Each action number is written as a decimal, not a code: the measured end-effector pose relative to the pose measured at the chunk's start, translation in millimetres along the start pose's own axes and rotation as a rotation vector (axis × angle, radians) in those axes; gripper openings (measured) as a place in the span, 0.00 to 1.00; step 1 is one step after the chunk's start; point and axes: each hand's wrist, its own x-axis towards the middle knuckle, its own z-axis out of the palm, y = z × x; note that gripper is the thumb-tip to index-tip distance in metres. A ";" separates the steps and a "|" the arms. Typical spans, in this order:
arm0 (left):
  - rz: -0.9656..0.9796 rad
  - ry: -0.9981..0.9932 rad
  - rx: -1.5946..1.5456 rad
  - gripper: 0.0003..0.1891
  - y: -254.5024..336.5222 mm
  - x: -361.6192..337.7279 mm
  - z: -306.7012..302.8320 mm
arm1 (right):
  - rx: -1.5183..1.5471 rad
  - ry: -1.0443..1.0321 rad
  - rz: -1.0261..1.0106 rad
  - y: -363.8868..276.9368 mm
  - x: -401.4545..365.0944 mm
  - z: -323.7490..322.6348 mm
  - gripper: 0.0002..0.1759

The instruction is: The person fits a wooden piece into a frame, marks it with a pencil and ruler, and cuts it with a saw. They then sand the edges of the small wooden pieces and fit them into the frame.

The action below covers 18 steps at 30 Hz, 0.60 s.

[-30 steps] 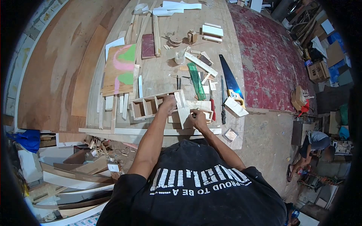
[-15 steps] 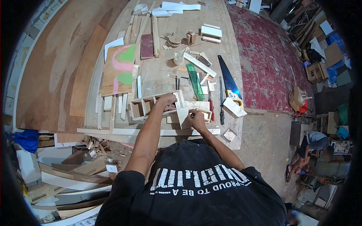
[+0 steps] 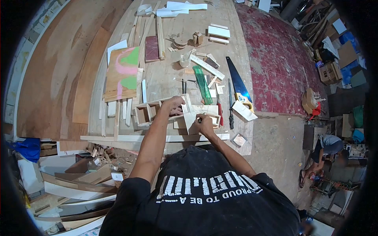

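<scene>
My left hand (image 3: 176, 105) reaches over a pale wooden box with dividers (image 3: 144, 115), its fingers bent into the right-hand compartment and gripping the wood there. Curled near the box's right end is my right hand (image 3: 205, 124), pinching a small dark object whose kind I cannot make out. Under that hand lies a flat pale wood piece (image 3: 190, 122), touching the box's end. A smaller open wooden frame (image 3: 216, 118) sits just to the right, partly covered by the hand.
A hand saw (image 3: 238, 82), a green translucent strip (image 3: 202, 83), a red-handled tool (image 3: 220, 114) and a dark rod (image 3: 230, 106) lie to the right. A painted board (image 3: 128, 74) is at the left. A plastic cup (image 3: 185, 60) stands further back. Another person (image 3: 328, 145) bends at far right.
The whole view has shifted slightly. My left hand's fingers have moved a little inside the box; the right hand stays almost where it was.
</scene>
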 end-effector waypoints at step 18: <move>0.047 0.044 -0.056 0.13 5.5 -25.7 11.7 | -0.022 -0.039 0.004 -2.2 -0.1 -1.2 0.12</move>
